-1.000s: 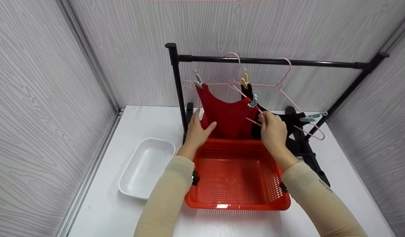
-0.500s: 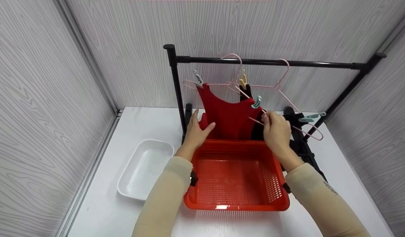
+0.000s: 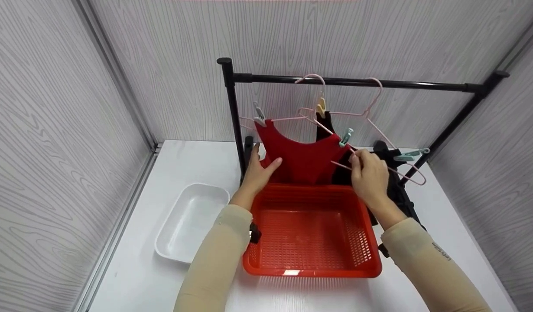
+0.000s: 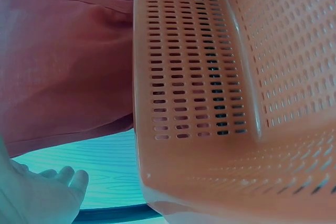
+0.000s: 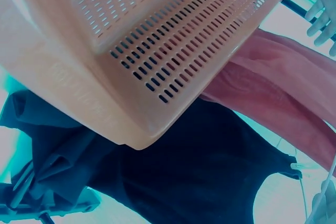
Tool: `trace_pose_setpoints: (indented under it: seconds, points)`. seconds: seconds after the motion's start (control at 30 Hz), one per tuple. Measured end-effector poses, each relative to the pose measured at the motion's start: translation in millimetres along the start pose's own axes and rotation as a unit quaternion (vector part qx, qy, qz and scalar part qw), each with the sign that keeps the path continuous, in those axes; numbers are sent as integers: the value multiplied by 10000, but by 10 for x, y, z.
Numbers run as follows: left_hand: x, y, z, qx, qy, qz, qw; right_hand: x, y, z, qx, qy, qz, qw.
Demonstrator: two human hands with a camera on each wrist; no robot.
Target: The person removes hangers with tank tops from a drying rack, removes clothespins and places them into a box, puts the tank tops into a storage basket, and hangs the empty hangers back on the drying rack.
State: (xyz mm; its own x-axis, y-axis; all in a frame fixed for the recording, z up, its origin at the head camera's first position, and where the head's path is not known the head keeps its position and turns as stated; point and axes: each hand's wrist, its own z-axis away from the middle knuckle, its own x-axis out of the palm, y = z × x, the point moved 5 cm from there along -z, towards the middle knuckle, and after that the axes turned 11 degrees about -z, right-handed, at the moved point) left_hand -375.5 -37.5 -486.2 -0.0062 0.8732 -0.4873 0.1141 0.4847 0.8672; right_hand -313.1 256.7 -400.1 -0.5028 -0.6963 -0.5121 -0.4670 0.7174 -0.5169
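A red sleeveless garment (image 3: 301,160) hangs from a pink wire hanger (image 3: 289,118), clipped by a grey clothespin (image 3: 259,116) at its left strap and a teal clothespin (image 3: 346,137) at its right. The hanger's hook is at the black rail (image 3: 266,78). My right hand (image 3: 371,175) pinches the hanger's lower right end, just past the teal clothespin. At the garment's left side, my left hand (image 3: 258,175) is spread, thumb in front and fingers straight; in the left wrist view the hand (image 4: 50,195) lies below the red cloth's edge. The garment's bottom is hidden behind the basket.
A red plastic basket (image 3: 312,273) stands in front of the rack, between my forearms. Behind to the right, a black garment (image 3: 325,125) hangs on another pink hanger (image 3: 346,113) with a yellow clothespin (image 3: 321,107). A white tray (image 3: 162,253) is left.
My right hand has moved right and slightly down with the hanger end. Hook and garment have shifted lower, the teal clothespin to the right. The left hand has barely moved.
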Motion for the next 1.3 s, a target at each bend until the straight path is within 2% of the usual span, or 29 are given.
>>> trace_pose_setpoints:
  seconds: [0.13,0.4,0.63,0.8,0.93,1.1,1.2,1.3]
  points:
    - [9,10,8,-42,-124,345,9993,-15,34,17,-24,18,6,10000]
    - [3,65,9,55,-117,589,9982,-97,98,30,23,111,-30,9999]
    - [36,94,-13,211,-128,928,9954,-167,127,43,-133,266,-108,9995]
    - [90,112,-19,346,-237,1003,9941,-191,149,50,-323,366,-182,9986]
    - [135,97,-14,358,-322,868,9951,-187,139,50,-443,377,-207,9981]
    - [184,49,10,409,-440,457,9971,-176,114,43,-457,338,-234,9981]
    - [215,0,31,424,-546,90,9976,-181,112,39,-406,375,-269,9981]
    - [245,-74,52,280,-662,-421,9965,-187,110,32,-389,417,-324,9978]
